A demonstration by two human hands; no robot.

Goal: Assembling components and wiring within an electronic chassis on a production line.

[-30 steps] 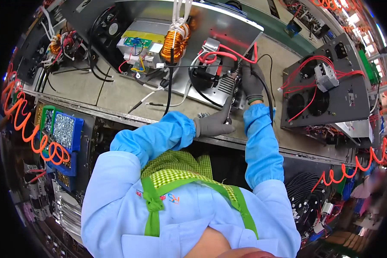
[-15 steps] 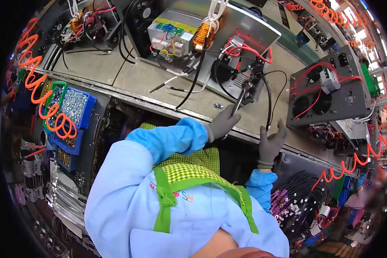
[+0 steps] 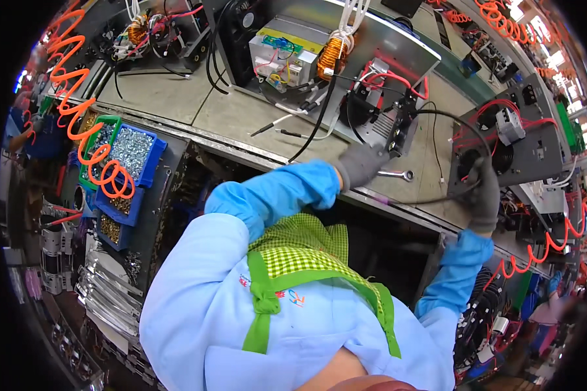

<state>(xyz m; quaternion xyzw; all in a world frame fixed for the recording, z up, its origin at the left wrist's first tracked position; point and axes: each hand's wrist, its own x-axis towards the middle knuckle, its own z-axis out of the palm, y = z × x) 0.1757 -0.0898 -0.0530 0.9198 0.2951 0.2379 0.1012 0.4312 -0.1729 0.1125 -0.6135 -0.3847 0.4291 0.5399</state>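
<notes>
My left hand [image 3: 361, 167], in a grey glove, is over the bench's front edge, beside the finned heat sink [image 3: 383, 130] of an open metal chassis [image 3: 407, 49]. Its fingers are blurred and partly hidden. A shiny ring-end wrench [image 3: 396, 174] lies flat beside that hand, its near end running under the glove. My right hand [image 3: 484, 195], also gloved, is closed around a black cable [image 3: 460, 118], well to the right. From the heat sink end of the chassis, the cable arcs over to this hand, and its loose end trails back left along the bench edge.
A dark panel with fans and red wires [image 3: 512, 140] stands to the right. On the left are blue bins of screws [image 3: 132, 151] beneath a coiled orange hose [image 3: 65, 78]. A copper coil [image 3: 332, 55] and loose white-sleeved leads [image 3: 274, 124] are on the chassis's left.
The wrench has gone from upright at the heat sink to flat on the bench. My right hand has moved right and taken hold of the black cable, pulling it into an arc.
</notes>
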